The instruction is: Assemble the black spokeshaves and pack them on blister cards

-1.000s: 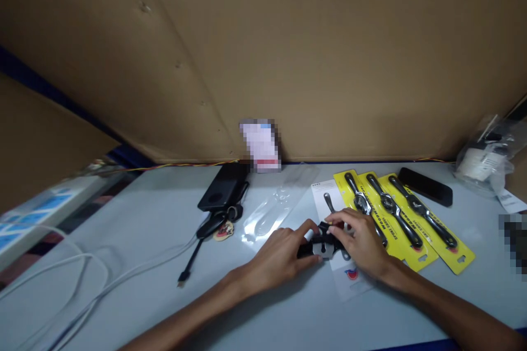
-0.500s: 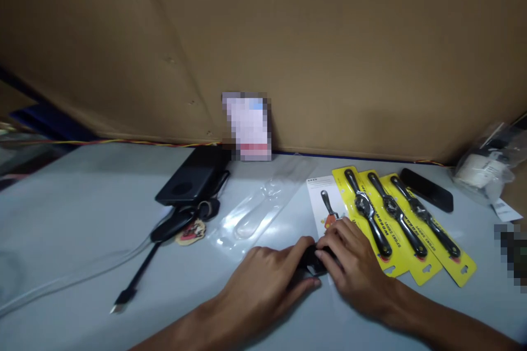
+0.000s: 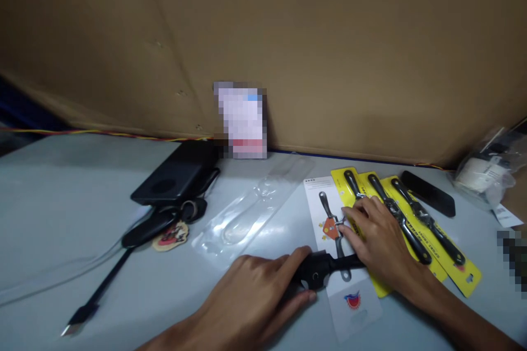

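Observation:
My left hand [image 3: 263, 290] is closed around one end of a black spokeshave [image 3: 317, 271], whose body and other handle stick out to the right. My right hand [image 3: 376, 236] pinches a small silvery screw-like piece [image 3: 340, 221] between thumb and fingertips, just above the spokeshave's far handle. Beneath both lies a white printed card [image 3: 317, 197] with a drawing of the tool. Several yellow blister packs [image 3: 469, 279], each with a black spokeshave, fan out to the right, partly covered by my right hand.
An opened clear plastic blister [image 3: 247, 219] lies left of the card. Further left are a black power bank [image 3: 173, 175] and a cable with a USB plug [image 3: 99, 296]. A pixelated screen leans on the cardboard wall [image 3: 329, 55]. A black phone [image 3: 428, 192] and a bagged roll [image 3: 480, 173] sit right.
My right hand has moved off the spokeshave's middle, up and to the right, with the small silvery piece in its fingers. My left hand still grips the spokeshave. The view has shifted slightly.

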Tool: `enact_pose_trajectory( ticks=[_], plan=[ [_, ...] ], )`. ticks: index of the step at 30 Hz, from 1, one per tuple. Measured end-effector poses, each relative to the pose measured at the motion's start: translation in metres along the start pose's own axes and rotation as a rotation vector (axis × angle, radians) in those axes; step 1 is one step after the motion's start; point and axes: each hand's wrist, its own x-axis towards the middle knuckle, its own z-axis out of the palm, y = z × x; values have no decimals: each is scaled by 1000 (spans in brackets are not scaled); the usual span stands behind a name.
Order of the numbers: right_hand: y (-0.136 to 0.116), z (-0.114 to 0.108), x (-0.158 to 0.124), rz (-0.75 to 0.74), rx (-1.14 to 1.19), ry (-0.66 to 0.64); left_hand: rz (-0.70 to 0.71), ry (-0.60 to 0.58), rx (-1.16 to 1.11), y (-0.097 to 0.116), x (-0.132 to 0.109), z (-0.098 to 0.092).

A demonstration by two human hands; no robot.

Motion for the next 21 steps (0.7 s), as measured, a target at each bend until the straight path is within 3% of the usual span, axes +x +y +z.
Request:
enact_pose_trajectory(
  ticks=[5,12,17,21],
  plan=[
    [1,2,1,17,28,-21,-24,-45,-10,2,1,-5],
    [-17,-13,-1,16,385,119,-5,-50,-45,3,3,-9],
    [-38,-15,-12,-74,621,24,11,-61,-64,4,3,-10],
    [-43,-6,-18,-143,610,19,3,-71,-64,4,3,-10]
  ],
)
